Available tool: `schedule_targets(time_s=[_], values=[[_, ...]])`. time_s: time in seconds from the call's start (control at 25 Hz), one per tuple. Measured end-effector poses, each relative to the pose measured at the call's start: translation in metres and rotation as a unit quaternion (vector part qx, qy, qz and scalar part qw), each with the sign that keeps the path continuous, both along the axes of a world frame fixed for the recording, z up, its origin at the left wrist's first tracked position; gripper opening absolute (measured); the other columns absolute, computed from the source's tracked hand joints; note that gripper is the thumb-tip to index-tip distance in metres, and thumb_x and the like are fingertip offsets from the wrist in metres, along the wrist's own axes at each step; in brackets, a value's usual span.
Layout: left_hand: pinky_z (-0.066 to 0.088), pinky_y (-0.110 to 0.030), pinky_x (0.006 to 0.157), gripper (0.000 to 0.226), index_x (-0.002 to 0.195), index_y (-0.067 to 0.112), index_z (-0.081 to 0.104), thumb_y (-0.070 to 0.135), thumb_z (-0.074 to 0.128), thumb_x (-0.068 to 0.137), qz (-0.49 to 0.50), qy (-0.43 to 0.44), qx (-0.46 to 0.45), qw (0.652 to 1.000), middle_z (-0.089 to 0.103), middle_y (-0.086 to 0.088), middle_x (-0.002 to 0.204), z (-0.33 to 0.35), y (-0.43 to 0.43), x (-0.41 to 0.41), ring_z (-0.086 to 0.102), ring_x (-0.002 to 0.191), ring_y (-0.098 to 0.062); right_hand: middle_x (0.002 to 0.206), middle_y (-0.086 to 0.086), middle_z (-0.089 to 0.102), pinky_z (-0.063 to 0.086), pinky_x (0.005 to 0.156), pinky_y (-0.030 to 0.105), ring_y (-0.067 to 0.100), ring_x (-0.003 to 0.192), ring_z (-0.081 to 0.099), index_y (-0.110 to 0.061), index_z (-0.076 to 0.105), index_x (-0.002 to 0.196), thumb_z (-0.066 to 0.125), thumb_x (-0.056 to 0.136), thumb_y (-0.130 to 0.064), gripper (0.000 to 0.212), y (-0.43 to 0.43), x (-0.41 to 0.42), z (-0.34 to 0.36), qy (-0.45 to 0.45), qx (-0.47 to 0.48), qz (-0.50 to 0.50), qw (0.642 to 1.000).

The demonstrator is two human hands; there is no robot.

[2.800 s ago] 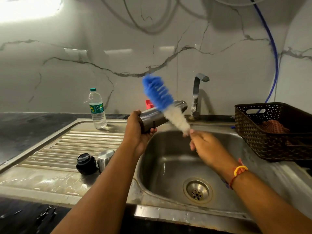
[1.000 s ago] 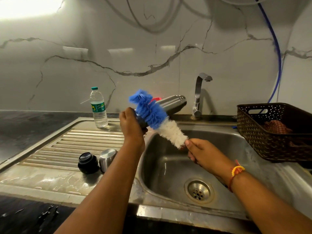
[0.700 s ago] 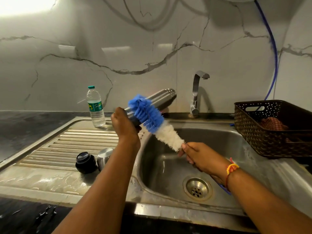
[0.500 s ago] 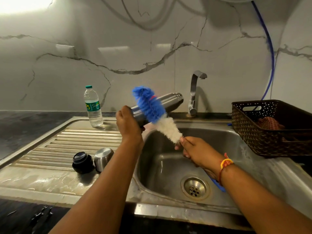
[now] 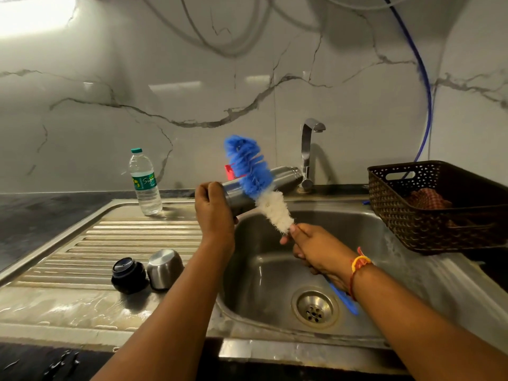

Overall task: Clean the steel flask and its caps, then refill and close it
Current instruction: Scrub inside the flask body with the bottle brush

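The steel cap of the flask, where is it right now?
In the head view the steel cap lies on the ribbed drainboard, left of the sink basin, just right of the black cap.

One wide-angle camera, worn on my head, looked forward and down at close range into the sink (image 5: pixel 346 226), my forearms (image 5: pixel 170 312) reaching in from the bottom edge; the tap (image 5: pixel 306 155) and marble wall (image 5: pixel 137 78) faced it, the basket (image 5: pixel 428 215) cut off at right.
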State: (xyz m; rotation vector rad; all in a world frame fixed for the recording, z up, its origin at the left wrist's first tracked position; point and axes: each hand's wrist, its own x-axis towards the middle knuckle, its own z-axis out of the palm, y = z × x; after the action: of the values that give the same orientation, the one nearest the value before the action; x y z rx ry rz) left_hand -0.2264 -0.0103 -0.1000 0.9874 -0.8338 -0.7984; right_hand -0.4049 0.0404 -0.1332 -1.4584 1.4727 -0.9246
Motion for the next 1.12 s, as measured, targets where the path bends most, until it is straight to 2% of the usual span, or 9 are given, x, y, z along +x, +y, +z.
schedule_targets(time_s=[0.16,0.36,0.6,0.68,0.76,0.84,0.92,1.04,1.12], values=[[0.044,-0.030,0.056,0.012,0.091,0.031,0.051,0.030,0.045,0.102,0.020,0.034,0.017,0.999,0.055,-0.007,0.102,0.004,-0.003,0.006,0.062,0.095,-0.030,0.054,-0.005,0.042,0.025,0.042,0.024,0.009,0.045,0.031,-0.016,0.066,0.098,0.037,0.104,-0.042,0.040,-0.001,-0.011,0.002,0.005,0.006,-0.003,1.000],[0.044,-0.031,0.058,0.012,0.091,0.031,0.050,0.030,0.044,0.101,0.028,0.060,0.019,0.998,0.054,-0.004,0.098,0.011,0.000,0.010,0.059,0.091,-0.024,0.052,-0.006,0.040,0.023,0.041,0.023,0.008,0.044,0.028,-0.013,0.066,0.099,0.037,0.104,-0.040,0.039,0.002,-0.027,0.011,-0.086,-0.008,-0.020,0.996],[0.046,-0.030,0.056,0.013,0.091,0.030,0.053,0.029,0.046,0.102,-0.003,-0.003,0.000,1.000,0.056,-0.008,0.103,0.004,0.004,-0.003,0.062,0.094,-0.028,0.056,-0.005,0.043,0.024,0.039,0.022,0.007,0.043,0.032,-0.016,0.066,0.097,0.036,0.104,-0.041,0.040,-0.003,-0.015,0.004,-0.030,-0.016,-0.026,0.999],[0.046,-0.029,0.055,0.008,0.098,0.027,0.054,0.031,0.048,0.100,0.013,0.050,0.018,0.999,0.058,-0.011,0.106,0.008,0.001,0.009,0.063,0.092,-0.028,0.056,-0.005,0.043,0.023,0.041,0.023,0.008,0.045,0.031,-0.018,0.067,0.097,0.036,0.104,-0.043,0.040,-0.002,-0.020,0.003,-0.008,0.007,-0.007,1.000],[0.045,-0.026,0.051,0.018,0.110,0.022,0.053,0.034,0.047,0.098,0.011,0.105,0.028,0.994,0.058,-0.013,0.110,0.010,-0.003,0.017,0.063,0.092,-0.027,0.055,-0.006,0.042,0.023,0.041,0.024,0.008,0.045,0.030,-0.019,0.067,0.097,0.037,0.103,-0.044,0.040,-0.001,-0.025,0.002,-0.001,0.015,0.006,1.000],[0.046,-0.025,0.048,0.017,0.108,0.021,0.054,0.033,0.047,0.099,-0.004,0.071,0.028,0.997,0.058,-0.013,0.107,0.008,-0.001,0.012,0.063,0.091,-0.028,0.057,-0.004,0.043,0.024,0.038,0.021,0.006,0.042,0.031,-0.017,0.066,0.098,0.036,0.104,-0.042,0.040,-0.003,-0.021,0.002,-0.009,-0.011,-0.017,1.000],[0.045,-0.027,0.050,0.010,0.097,0.025,0.055,0.031,0.047,0.100,-0.003,0.041,0.015,0.999,0.058,-0.011,0.103,0.009,0.002,0.004,0.062,0.089,-0.027,0.058,-0.004,0.043,0.025,0.036,0.020,0.005,0.041,0.032,-0.016,0.066,0.099,0.035,0.104,-0.041,0.040,-0.005,-0.019,0.004,-0.019,-0.014,-0.030,0.999],[0.043,-0.028,0.054,0.010,0.100,0.025,0.053,0.033,0.048,0.098,0.019,0.094,0.025,0.995,0.058,-0.011,0.104,0.012,-0.002,0.017,0.062,0.087,-0.025,0.053,-0.006,0.042,0.023,0.039,0.023,0.008,0.043,0.030,-0.018,0.067,0.098,0.037,0.103,-0.044,0.040,-0.003,-0.030,0.002,-0.004,0.018,0.000,1.000],[0.044,-0.028,0.055,0.014,0.105,0.024,0.052,0.035,0.049,0.097,0.028,0.107,0.031,0.993,0.057,-0.011,0.107,0.012,-0.004,0.026,0.061,0.090,-0.026,0.052,-0.007,0.041,0.023,0.041,0.024,0.008,0.044,0.029,-0.017,0.067,0.096,0.038,0.103,-0.044,0.040,-0.002,-0.036,0.005,-0.018,0.003,-0.012,1.000]])
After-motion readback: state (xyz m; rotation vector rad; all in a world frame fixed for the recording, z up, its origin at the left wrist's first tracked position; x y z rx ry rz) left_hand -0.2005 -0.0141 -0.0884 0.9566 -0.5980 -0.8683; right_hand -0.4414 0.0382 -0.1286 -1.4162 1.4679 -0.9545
